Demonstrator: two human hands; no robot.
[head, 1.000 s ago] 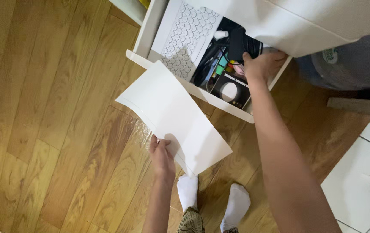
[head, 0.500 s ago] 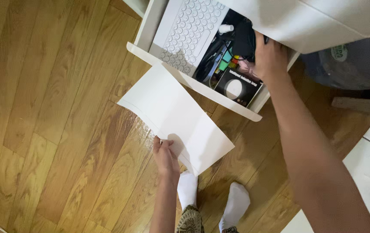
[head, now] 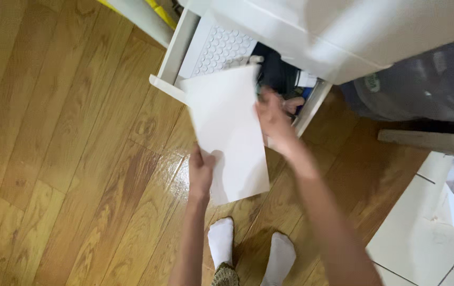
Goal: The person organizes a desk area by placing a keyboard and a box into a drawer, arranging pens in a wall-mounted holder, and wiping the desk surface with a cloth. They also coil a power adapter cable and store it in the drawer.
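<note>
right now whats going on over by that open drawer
A person stands on a wooden floor in white socks, bent over an open white drawer. Both hands are on a white sheet of paper: the left hand grips its lower left edge, and the right hand holds its right edge. The sheet hangs over the drawer's front. Inside the drawer lie a white keyboard and some dark items, too blurred to tell apart.

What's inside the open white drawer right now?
In the drawer, a white keyboard lies at the left, with dark items beside it, too blurred to identify. The white paper, held by the left hand and right hand, covers the drawer's front part.
</note>
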